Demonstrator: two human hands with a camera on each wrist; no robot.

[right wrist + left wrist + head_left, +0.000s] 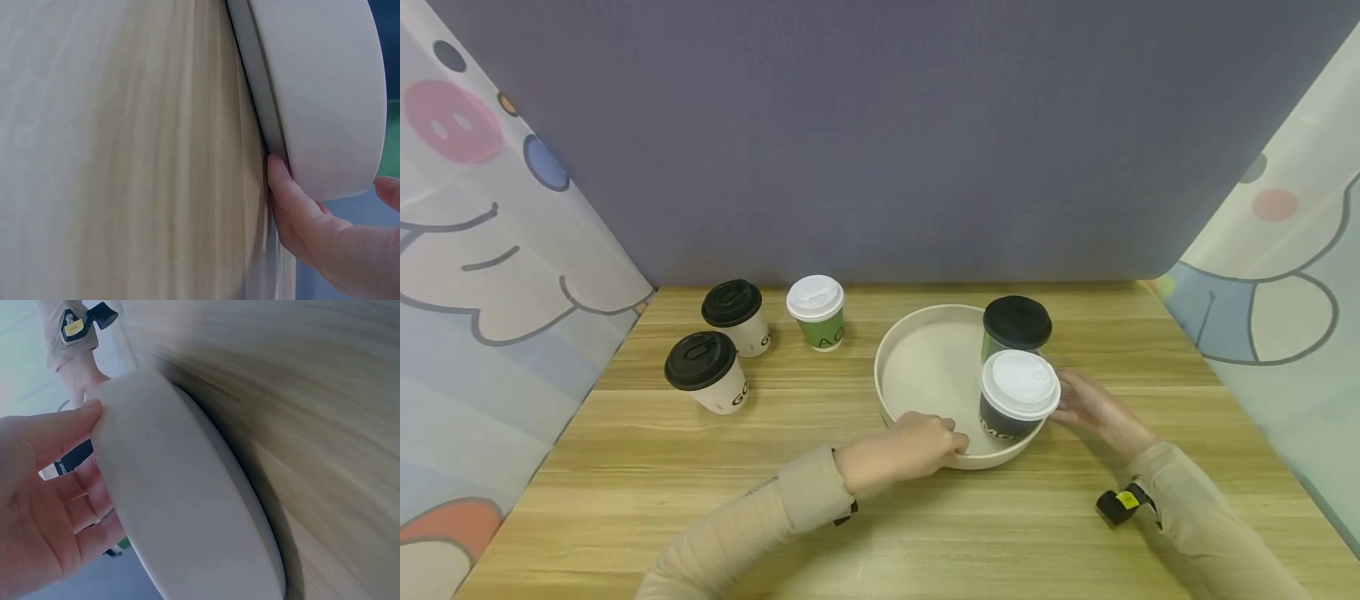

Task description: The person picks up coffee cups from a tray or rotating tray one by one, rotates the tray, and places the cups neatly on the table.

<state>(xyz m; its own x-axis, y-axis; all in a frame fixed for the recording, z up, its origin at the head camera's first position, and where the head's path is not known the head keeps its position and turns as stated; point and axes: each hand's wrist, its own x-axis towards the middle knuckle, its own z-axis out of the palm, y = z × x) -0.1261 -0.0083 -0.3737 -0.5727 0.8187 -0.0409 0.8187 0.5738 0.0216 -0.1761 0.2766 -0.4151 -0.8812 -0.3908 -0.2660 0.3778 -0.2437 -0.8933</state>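
A round cream tray (917, 333) rests on the wooden table. My left hand (917, 446) grips its near-left rim, with the thumb (69, 428) on the outer wall and the other fingers over the inside. At the right side, my right hand (1086, 404) holds the tray, fingers (300, 203) at its bottom edge and thumb by the rim; the head view partly hides this hand behind a cup. Inside the tray stand a dark paper cup with a white lid (1021, 385) and, behind it, a green cup with a black lid (1017, 323).
Left of the tray stand two white paper cups with black lids, one nearer (702, 362) and one farther back (733, 304). A green cup with a white lid (816, 300) stands between them and the tray. A grey panel (895, 142) rises behind the table (820, 400).
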